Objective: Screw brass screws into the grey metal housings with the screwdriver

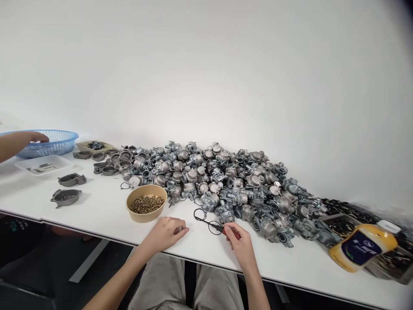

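Note:
My right hand (239, 243) grips the red handle of a screwdriver (210, 224), its dark shaft pointing left over the white table (196, 245). Thin black rubber rings (200, 209) lie around the shaft. My left hand (167, 232) rests near the table's front edge with its fingers curled; a small greyish bit shows between thumb and fingers, too small to name. Just behind it stands a round cardboard bowl (146, 217) of brass-coloured screws (146, 204). Beyond both hands spreads a large heap of metal carburetors (222, 176).
A yellow bottle (363, 247) leans at the right, by metal trays (395, 262) of dark parts. Loose float bowls (66, 197) lie at the left, near a clear plastic tray (30, 165). Another person's hand (38, 137) reaches into a blue basket (61, 148).

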{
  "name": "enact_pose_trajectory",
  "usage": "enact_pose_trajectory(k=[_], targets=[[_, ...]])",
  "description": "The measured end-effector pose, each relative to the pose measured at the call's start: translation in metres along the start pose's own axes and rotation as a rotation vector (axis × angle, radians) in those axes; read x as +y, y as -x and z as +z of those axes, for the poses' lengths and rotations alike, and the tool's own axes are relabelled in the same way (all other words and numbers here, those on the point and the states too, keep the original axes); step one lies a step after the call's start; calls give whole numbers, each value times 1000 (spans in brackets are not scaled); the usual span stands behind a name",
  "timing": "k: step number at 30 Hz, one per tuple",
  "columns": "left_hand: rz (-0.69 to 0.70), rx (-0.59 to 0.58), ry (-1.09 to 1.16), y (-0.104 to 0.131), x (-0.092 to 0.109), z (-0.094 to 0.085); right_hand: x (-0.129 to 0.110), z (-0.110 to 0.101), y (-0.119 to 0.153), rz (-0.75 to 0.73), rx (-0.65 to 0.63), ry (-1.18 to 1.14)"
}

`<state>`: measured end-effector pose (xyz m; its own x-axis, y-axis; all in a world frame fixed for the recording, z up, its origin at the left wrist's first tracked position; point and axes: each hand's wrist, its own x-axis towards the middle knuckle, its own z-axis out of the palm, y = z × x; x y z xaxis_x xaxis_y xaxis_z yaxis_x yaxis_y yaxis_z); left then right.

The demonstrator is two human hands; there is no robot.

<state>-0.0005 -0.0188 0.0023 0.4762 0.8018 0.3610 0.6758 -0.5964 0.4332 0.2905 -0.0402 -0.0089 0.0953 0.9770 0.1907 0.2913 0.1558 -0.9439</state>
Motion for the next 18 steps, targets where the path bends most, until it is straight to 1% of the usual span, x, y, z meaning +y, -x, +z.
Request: enact_pose_trajectory(k=[4, 6, 10, 15, 18], targets=[[-7, -13, -5, 0, -2, 0, 1, 0, -1, -17, 63, 25], [-12, -18, -8, 1, -2, 0, 2, 0, -1, -20, 73, 36], [-14, -12, -8, 1, -2, 0, 5, -1, -1, -39, 51, 40], [-5, -1, 2, 1, -1, 0, 1, -1, 1, -54, -17, 36], [1, 8, 6, 2, -2, 1, -1, -1, 2, -62, -19, 43]])
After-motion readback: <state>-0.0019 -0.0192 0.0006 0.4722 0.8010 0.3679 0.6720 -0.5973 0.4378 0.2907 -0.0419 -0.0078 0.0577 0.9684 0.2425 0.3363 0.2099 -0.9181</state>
